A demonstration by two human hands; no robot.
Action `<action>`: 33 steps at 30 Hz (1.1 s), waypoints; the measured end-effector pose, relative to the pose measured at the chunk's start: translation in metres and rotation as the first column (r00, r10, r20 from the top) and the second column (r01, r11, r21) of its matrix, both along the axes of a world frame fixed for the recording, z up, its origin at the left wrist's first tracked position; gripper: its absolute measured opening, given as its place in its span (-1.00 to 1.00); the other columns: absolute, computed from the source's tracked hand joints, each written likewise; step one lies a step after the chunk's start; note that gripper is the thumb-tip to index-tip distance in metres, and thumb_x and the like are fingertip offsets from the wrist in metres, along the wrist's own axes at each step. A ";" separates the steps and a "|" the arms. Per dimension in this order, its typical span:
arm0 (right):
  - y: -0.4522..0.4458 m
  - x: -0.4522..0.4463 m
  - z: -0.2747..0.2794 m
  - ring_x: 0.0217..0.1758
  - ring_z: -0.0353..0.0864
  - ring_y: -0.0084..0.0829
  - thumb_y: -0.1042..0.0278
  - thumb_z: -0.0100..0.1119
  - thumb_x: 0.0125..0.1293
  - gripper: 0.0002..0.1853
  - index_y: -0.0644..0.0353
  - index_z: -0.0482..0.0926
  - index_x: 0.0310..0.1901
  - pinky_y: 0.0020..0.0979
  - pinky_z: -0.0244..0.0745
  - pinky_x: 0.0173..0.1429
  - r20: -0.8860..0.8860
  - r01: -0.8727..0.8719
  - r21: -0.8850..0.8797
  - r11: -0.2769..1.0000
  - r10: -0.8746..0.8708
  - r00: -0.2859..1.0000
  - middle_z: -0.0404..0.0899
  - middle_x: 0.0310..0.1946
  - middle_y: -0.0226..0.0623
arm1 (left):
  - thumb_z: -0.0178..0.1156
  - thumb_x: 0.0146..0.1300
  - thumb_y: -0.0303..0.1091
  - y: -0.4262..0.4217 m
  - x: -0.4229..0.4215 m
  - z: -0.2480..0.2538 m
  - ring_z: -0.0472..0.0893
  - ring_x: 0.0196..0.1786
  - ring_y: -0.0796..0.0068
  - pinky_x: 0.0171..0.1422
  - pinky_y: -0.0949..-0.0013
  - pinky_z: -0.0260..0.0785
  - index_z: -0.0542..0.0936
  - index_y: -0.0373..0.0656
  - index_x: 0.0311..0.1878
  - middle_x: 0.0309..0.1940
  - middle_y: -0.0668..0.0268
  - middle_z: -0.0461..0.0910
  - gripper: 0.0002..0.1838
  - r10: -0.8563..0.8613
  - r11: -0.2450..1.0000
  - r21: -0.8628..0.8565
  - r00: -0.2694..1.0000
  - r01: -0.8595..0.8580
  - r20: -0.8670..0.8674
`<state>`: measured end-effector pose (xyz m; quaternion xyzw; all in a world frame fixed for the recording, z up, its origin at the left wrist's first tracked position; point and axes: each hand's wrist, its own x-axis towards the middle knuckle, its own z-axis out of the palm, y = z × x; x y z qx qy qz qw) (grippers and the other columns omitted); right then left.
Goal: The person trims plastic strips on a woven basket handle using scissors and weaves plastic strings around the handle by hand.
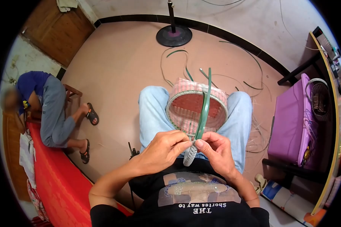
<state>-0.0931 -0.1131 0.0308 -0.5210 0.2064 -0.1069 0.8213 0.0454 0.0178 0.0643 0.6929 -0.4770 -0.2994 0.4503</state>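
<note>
A pink-and-white woven basket point(183, 123) rests between my knees, its open mouth tilted toward me and bound with a grey-green rim. Dark green flat strips point(204, 113) run lengthwise over the mouth. Nearest my body is a braided pale grey-green handle section point(191, 155). My left hand point(165, 149) pinches at the top of this braid with thumb and forefinger. From the other side, my right hand point(218, 153) closes on the same spot, thumb pressed against the handle. Fingers partly hide the exact strip between them.
Loose green strips point(187, 70) lie on the tiled floor beyond the basket, near a round black stand base point(174, 36). A person point(51, 102) sits at left beside a red-covered surface point(60, 174). At right stand a purple bin point(288, 121) and a shelf edge point(331, 113).
</note>
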 end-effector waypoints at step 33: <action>-0.003 0.013 -0.005 -0.62 0.38 -0.72 0.29 0.16 0.32 -0.71 0.22 0.50 -0.54 -0.64 0.25 -0.53 -0.138 -0.007 0.005 1.000 0.008 0.990 0.49 -0.63 -0.45 | 0.10 0.28 -0.43 0.002 -0.040 -0.052 0.03 -0.73 0.82 -0.66 0.61 -0.18 0.33 -0.03 -0.58 -0.73 0.62 0.15 -0.71 0.115 0.930 0.098 0.025 -0.353 -0.993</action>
